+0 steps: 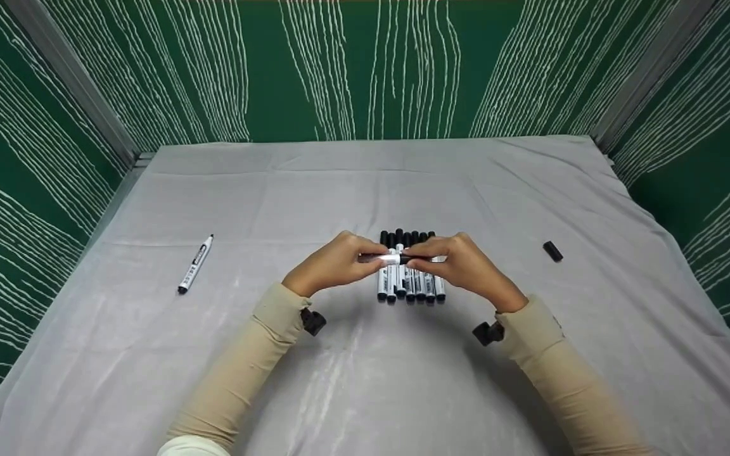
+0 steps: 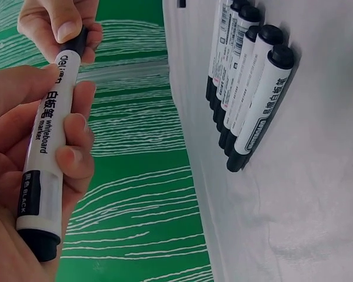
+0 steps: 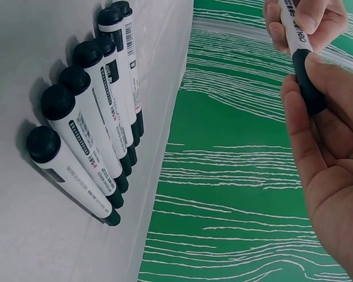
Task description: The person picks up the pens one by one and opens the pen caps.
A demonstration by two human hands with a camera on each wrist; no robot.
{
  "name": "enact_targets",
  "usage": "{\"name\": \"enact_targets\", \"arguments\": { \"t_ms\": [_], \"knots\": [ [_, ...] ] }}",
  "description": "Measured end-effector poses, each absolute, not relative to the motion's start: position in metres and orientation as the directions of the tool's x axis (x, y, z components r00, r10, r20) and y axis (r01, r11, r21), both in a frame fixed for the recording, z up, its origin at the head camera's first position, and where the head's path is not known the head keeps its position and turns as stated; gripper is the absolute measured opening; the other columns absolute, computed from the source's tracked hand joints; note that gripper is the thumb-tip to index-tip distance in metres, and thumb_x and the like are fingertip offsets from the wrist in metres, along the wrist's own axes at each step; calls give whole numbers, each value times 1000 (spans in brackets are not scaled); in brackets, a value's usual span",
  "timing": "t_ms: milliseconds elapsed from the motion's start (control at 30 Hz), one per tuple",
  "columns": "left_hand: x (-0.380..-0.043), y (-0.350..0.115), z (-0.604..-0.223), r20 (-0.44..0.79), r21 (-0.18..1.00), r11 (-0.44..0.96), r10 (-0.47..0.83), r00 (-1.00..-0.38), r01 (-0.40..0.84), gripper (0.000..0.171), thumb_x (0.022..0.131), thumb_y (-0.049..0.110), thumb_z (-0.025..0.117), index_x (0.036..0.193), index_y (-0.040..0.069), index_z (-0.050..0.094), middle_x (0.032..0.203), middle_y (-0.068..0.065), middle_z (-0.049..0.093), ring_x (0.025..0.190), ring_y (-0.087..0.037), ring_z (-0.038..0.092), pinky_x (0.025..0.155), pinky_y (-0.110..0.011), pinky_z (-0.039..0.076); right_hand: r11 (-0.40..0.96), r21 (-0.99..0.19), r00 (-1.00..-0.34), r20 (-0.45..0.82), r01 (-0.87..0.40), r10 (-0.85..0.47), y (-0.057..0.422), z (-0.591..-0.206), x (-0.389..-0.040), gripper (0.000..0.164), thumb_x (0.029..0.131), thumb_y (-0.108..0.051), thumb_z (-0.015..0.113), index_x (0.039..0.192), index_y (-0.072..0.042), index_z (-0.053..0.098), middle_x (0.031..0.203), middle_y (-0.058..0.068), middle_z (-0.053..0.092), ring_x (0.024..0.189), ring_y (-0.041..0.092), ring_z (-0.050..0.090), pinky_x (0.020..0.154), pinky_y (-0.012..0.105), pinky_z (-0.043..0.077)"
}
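My left hand (image 1: 334,265) grips the white barrel of a whiteboard marker (image 2: 44,135), fingers wrapped along it in the left wrist view. The black cap (image 3: 307,82) at the marker's other end is pinched between thumb and fingers of my right hand (image 1: 469,265). The cap sits against the barrel, and the marker lies crosswise between both hands. Below it, several capped whiteboard markers (image 1: 401,282) lie side by side in a row on the grey cloth, partly covered by the hands in the head view.
Off to the left lies an uncapped marker (image 1: 195,265), its tip pointing away. A loose black cap (image 1: 552,251) lies on the right. Grey cloth (image 1: 365,392) with folds covers the table, and green walls with white lines (image 1: 276,76) stand behind and beside it.
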State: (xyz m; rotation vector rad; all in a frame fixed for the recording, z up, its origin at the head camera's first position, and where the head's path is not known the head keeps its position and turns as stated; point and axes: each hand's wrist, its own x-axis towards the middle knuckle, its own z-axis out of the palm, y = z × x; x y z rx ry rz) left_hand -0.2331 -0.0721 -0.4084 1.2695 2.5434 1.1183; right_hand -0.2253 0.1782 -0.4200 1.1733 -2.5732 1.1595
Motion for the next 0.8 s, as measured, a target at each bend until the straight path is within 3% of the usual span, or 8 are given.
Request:
{"name": "enact_targets", "arguments": {
  "t_ms": [433,800],
  "knots": [
    [-234,-71,-406,191,650,388,749,-634,654,24,96,12,57,113,0,70,94,-11,72,55,-6,39,56,-17,36,385,-549,-647,434,-741,-626,178,-422,-224,22,85,-12,71,105,-3,74,93,10,75,71,15,67,58,22,51],
    [-235,-73,-410,148,692,395,741,-655,604,25,97,14,56,114,2,70,88,-13,72,51,-5,34,54,-18,34,361,-456,-572,515,-814,-639,178,-427,-225,19,81,-5,74,100,-1,75,92,11,75,76,20,70,61,28,56]
  ]
}}
